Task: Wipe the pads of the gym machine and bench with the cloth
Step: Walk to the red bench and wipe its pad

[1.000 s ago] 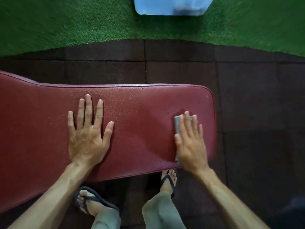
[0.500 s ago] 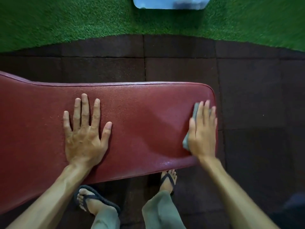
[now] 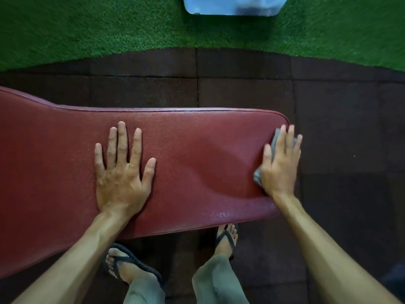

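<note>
A long red bench pad [image 3: 197, 150] runs across the view from the left edge to a rounded right end. My left hand [image 3: 121, 172] lies flat on the middle of the pad, fingers spread, holding nothing. My right hand [image 3: 281, 163] presses a grey cloth [image 3: 258, 174] flat against the pad's right end, fingers reaching over the edge. Most of the cloth is hidden under the palm; only small bits show by the thumb and the fingertips.
Dark rubber floor tiles [image 3: 339, 128] surround the bench. Green artificial turf [image 3: 87, 29] lies beyond. A pale blue container [image 3: 230, 5] sits on the turf at the top. My feet in sandals [image 3: 131, 266] stand under the bench's near edge.
My right hand has slid the cloth to the right and farther away along the pad, from near its front part to its right end. My left hand has stayed flat in place.
</note>
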A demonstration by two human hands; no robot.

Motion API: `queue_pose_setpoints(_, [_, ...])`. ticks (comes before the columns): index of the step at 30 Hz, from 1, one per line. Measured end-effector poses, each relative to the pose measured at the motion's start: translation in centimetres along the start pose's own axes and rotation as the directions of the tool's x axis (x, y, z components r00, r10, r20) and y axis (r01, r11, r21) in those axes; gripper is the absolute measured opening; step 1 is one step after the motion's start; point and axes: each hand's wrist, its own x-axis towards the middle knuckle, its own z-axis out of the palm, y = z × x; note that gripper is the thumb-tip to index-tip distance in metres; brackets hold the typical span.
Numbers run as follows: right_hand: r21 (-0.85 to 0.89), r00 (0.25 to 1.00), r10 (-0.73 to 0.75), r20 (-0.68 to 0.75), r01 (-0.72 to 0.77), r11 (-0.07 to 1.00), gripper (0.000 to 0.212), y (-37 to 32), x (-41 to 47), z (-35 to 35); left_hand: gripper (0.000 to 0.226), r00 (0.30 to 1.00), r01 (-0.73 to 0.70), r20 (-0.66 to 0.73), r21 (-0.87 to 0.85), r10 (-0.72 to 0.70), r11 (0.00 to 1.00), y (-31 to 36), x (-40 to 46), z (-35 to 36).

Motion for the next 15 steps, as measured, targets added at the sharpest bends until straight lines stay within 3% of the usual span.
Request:
queue_pose_setpoints(2, [-0.008, 0.997, -0.036, -0.069, 0.036, 0.999, 0.061, -5.7, 1.9, 1.6, 0.068, 1.0, 0.0, -0.003, -0.002, 0.0, 1.0, 0.0, -0.2, 0.1])
queue_pose_setpoints(3, [-0.024, 0.986, -0.158, -0.061, 0.157, 0.987, 0.06, -8.7, 1.4, 2.5, 0.067, 1.0, 0.0, -0.008, -0.004, 0.0, 1.0, -0.1, -0.2, 0.2])
queue_pose_setpoints(4, [-0.053, 0.945, -0.324, -0.034, 0.322, 0.945, 0.058, -11.1, -0.3, 3.2, 0.066, 1.0, -0.002, -0.012, -0.009, 0.002, 1.0, -0.2, -0.1, 0.2])
queue_pose_setpoints(6, [-0.047, 0.797, -0.596, 0.097, 0.601, 0.798, 0.055, -12.3, -6.3, 3.6, 0.065, 1.0, -0.006, -0.011, -0.023, 0.006, 1.0, -0.2, -0.1, 0.1])
queue_pose_setpoints(8, [-0.011, 0.704, -0.681, 0.203, 0.697, 0.717, 0.054, -8.3, -11.5, 2.7, 0.064, 1.0, -0.001, -0.014, -0.036, 0.0, 0.999, -0.2, -0.4, 0.1])
queue_pose_setpoints(9, [-0.029, 0.706, -0.674, 0.216, 0.695, 0.718, 0.053, -5.3, -12.5, 2.0, 0.064, 1.0, 0.002, -0.015, -0.036, -0.003, 0.999, -0.2, -0.3, 0.0])
queue_pose_setpoints(10, [-0.074, 0.757, -0.616, 0.217, 0.642, 0.763, 0.053, -2.4, -12.3, 1.3, 0.065, 1.0, 0.001, -0.013, -0.035, -0.002, 0.999, -0.1, -0.2, 0.1])
queue_pose_setpoints(13, [-0.077, 0.974, -0.2, 0.111, 0.209, 0.975, 0.058, 0.7, -6.1, 0.5, 0.065, 1.0, 0.0, -0.024, -0.036, -0.001, 0.999, 0.0, -0.1, 0.3])
queue_pose_setpoints(15, [0.009, 1.0, -0.022, 0.003, 0.022, 1.0, 0.061, -3.1, -1.3, 1.2, 0.064, 1.0, -0.004, -0.028, -0.027, 0.003, 1.0, -0.1, 0.0, 0.4])
